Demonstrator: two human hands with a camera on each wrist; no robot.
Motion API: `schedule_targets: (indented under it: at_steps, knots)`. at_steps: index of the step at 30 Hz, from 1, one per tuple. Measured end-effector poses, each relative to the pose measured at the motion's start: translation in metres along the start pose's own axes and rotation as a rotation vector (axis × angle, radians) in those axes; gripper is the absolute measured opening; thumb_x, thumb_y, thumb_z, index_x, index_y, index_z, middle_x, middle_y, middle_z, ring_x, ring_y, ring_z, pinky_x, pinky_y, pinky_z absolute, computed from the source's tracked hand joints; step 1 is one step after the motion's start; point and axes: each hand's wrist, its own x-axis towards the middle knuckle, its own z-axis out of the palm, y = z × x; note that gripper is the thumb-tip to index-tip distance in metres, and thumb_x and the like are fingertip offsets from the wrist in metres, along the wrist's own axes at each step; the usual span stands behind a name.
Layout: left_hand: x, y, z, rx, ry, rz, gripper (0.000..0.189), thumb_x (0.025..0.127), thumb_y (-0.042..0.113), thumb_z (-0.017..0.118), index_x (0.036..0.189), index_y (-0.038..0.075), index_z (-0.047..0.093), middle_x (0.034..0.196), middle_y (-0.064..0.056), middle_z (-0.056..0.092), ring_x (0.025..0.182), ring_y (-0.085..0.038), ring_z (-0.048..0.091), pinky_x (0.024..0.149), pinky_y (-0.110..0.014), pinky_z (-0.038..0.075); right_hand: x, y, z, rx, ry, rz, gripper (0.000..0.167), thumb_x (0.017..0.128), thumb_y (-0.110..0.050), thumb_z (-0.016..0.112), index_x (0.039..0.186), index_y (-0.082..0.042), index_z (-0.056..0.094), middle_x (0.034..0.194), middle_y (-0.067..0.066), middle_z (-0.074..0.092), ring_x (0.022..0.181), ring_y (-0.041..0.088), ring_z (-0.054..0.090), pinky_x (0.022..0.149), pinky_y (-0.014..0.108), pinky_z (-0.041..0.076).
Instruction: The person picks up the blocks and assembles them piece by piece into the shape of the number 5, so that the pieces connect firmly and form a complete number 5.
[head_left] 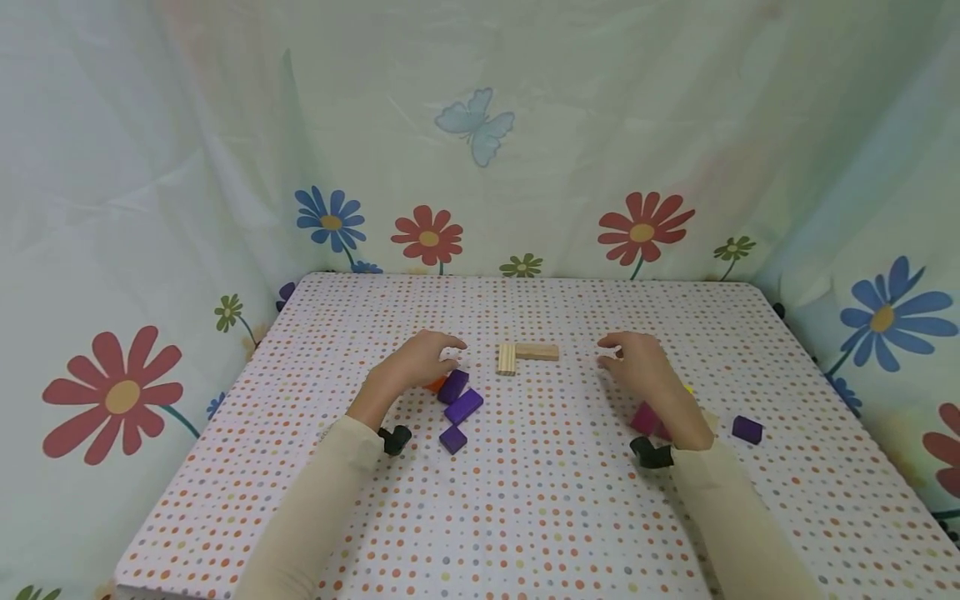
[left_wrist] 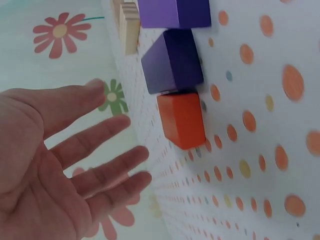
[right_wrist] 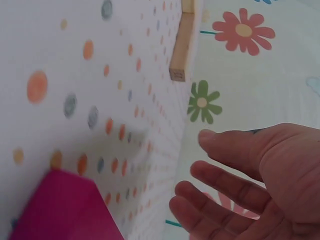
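My left hand [head_left: 417,360] hovers over the table with its fingers spread and nothing in them. Just below it lie an orange block [left_wrist: 183,122] and a dark purple block [head_left: 453,387], side by side. Two more purple blocks, one longer [head_left: 463,407] and one short [head_left: 453,439], continue toward me. Between my hands, a plain wooden block [head_left: 507,359] meets a second wooden block [head_left: 537,352] at a corner. My right hand [head_left: 636,360], relaxed and holding nothing, is above the table right of them. Under its wrist sits a magenta block [right_wrist: 67,210], partly hidden by the arm.
A purple block [head_left: 747,429] lies right of my right forearm. Beside that forearm show parts of a pale wooden block [head_left: 710,419] and a yellow piece [head_left: 688,388]. The dotted table [head_left: 525,517] backs onto a flowered curtain [head_left: 540,167].
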Motion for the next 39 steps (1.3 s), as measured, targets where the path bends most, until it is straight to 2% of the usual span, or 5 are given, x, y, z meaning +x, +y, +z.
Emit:
schedule_targets:
  at_steps: [9, 10, 19, 27, 39]
  knots:
    - [-0.011, -0.004, -0.002, -0.004, -0.031, -0.004, 0.044, 0.106, 0.016, 0.065, 0.149, 0.013, 0.062, 0.154, -0.011, 0.062, 0.150, -0.033, 0.051, 0.122, -0.052, 0.044, -0.015, 0.017, -0.021, -0.012, -0.049, 0.048, 0.036, 0.100, -0.010, 0.069, 0.130, 0.009, 0.068, 0.131, 0.032, 0.068, 0.114, 0.048, 0.067, 0.092, 0.058, 0.058]
    - [-0.011, -0.005, -0.001, -0.011, -0.038, -0.005, 0.044, 0.105, 0.015, 0.066, 0.149, 0.013, 0.062, 0.153, -0.011, 0.063, 0.145, -0.033, 0.055, 0.119, -0.051, 0.047, -0.017, 0.020, -0.023, -0.012, -0.057, 0.052, 0.036, 0.100, -0.010, 0.069, 0.131, 0.010, 0.068, 0.131, 0.033, 0.068, 0.114, 0.048, 0.067, 0.091, 0.058, 0.058]
    - [-0.019, -0.010, 0.001, -0.011, -0.138, 0.035, 0.061, 0.094, 0.005, 0.079, 0.151, 0.017, 0.061, 0.157, -0.008, 0.059, 0.149, -0.030, 0.051, 0.119, -0.050, 0.048, -0.035, 0.047, -0.036, -0.020, -0.095, 0.112, 0.039, 0.102, -0.011, 0.066, 0.132, 0.013, 0.064, 0.127, 0.037, 0.067, 0.114, 0.052, 0.067, 0.085, 0.056, 0.061]
    - [-0.022, -0.012, 0.004, -0.023, -0.147, 0.077, 0.061, 0.092, -0.001, 0.079, 0.148, 0.017, 0.063, 0.151, -0.007, 0.064, 0.141, -0.029, 0.055, 0.111, -0.046, 0.054, -0.058, 0.063, -0.045, -0.072, -0.125, 0.210, 0.044, 0.100, -0.012, 0.068, 0.133, 0.015, 0.060, 0.130, 0.041, 0.062, 0.111, 0.054, 0.064, 0.085, 0.059, 0.059]
    - [-0.019, -0.017, 0.009, -0.013, -0.122, 0.040, 0.058, 0.094, 0.007, 0.080, 0.148, 0.019, 0.064, 0.148, -0.007, 0.064, 0.135, -0.028, 0.053, 0.111, -0.046, 0.052, -0.080, 0.073, -0.049, -0.073, -0.205, 0.354, 0.047, 0.100, -0.014, 0.066, 0.132, 0.020, 0.055, 0.123, 0.045, 0.059, 0.099, 0.050, 0.064, 0.075, 0.052, 0.058]
